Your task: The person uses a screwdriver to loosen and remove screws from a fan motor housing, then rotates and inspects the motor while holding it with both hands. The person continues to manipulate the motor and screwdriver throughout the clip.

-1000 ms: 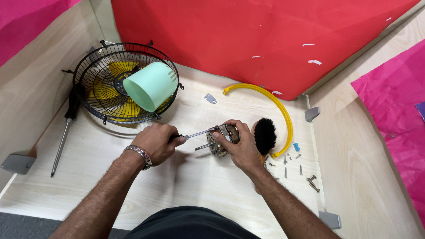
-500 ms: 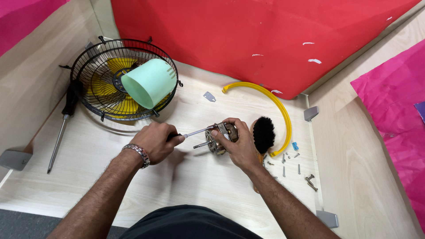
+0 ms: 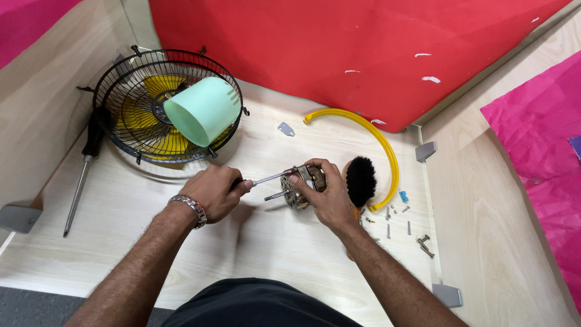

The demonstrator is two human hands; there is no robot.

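Observation:
My left hand (image 3: 213,192) grips a small screwdriver (image 3: 270,178) whose metal shaft points right, its tip at the top of a small metal fan motor (image 3: 298,191). The motor, with a short shaft sticking out to the left, is held on the pale wooden tabletop (image 3: 181,254) by my right hand (image 3: 325,195). A metal bracelet (image 3: 189,208) is on my left wrist.
A black wire fan guard (image 3: 115,100) with yellow blades and a mint green cup-shaped cover (image 3: 203,112) lies at the back left. A long screwdriver (image 3: 85,166) lies left of it. A black brush (image 3: 361,180), a yellow curved strip (image 3: 378,142) and several loose screws (image 3: 407,227) lie right.
The view has shifted slightly. Both hands stay on the screwdriver and motor in nearly the same place.

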